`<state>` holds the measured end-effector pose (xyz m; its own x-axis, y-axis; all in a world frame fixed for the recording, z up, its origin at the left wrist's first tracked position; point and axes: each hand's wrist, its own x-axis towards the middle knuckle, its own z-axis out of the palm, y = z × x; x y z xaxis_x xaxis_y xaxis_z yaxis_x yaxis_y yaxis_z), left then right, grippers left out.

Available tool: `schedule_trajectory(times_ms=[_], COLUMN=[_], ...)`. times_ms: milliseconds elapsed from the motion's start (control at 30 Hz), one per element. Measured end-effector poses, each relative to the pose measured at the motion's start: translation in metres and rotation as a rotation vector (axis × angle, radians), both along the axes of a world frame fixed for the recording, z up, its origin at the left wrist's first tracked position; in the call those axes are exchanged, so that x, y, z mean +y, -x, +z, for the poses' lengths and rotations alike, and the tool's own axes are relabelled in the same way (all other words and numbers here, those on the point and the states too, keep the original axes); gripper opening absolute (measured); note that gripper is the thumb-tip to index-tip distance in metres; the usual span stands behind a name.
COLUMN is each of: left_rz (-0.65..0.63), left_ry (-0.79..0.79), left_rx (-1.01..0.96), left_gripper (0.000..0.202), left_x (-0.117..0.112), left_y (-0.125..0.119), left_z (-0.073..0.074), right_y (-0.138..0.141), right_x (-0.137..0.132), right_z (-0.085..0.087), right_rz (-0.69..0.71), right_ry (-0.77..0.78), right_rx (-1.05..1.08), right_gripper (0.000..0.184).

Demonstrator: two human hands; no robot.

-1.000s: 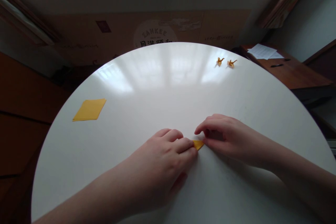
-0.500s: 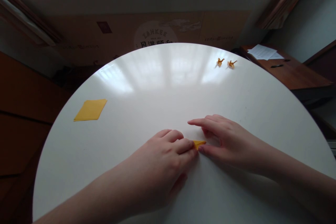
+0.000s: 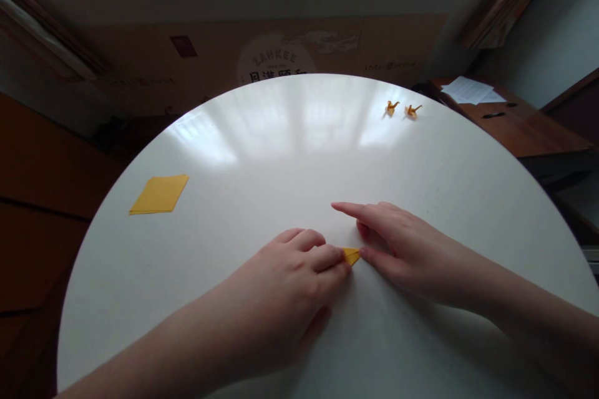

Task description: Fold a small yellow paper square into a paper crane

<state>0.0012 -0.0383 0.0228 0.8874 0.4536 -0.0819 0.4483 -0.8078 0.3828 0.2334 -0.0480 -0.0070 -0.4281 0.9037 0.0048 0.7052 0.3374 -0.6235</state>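
Note:
A small folded piece of yellow origami paper point(image 3: 350, 255) lies on the white table, its pointed end facing right. My left hand point(image 3: 304, 274) presses and pinches it from the left, covering most of it. At the paper's right tip rests the thumb of my right hand point(image 3: 393, 237). The index finger of that hand stretches out to the left above the tabletop, apart from the thumb, and the other fingers curl beneath.
On the round white table point(image 3: 262, 187), a stack of yellow paper squares point(image 3: 160, 194) lies at the left. Two folded yellow paper cranes point(image 3: 391, 108) stand near the far right edge. Beyond is a brown wooden desk point(image 3: 524, 128) with white sheets point(image 3: 468, 90).
My right thumb has shifted slightly up along the paper to its right tip. The right index finger has risen a little. My left hand stays nearly still on the paper.

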Motion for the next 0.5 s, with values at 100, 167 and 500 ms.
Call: schedule_trajectory(times_ms=[100, 167, 500], left_rz=[-0.004, -0.004, -0.007], left_ry=[-0.001, -0.002, 0.005], left_rx=[0.001, 0.005, 0.025], left_gripper=[0.032, 0.031, 0.033], left_x=[0.0, 0.0, -0.001], left_y=[0.0, -0.001, 0.001], left_z=[0.001, 0.003, 0.001], right_y=[-0.002, -0.005, -0.008], right_x=[0.0, 0.0, 0.004], right_z=[-0.001, 0.0, 0.007], right_rz=[0.013, 0.01, 0.057], right_ry=[0.0, 0.014, 0.041], right_rx=[0.001, 0.002, 0.036], right_gripper=[0.057, 0.055, 0.037])
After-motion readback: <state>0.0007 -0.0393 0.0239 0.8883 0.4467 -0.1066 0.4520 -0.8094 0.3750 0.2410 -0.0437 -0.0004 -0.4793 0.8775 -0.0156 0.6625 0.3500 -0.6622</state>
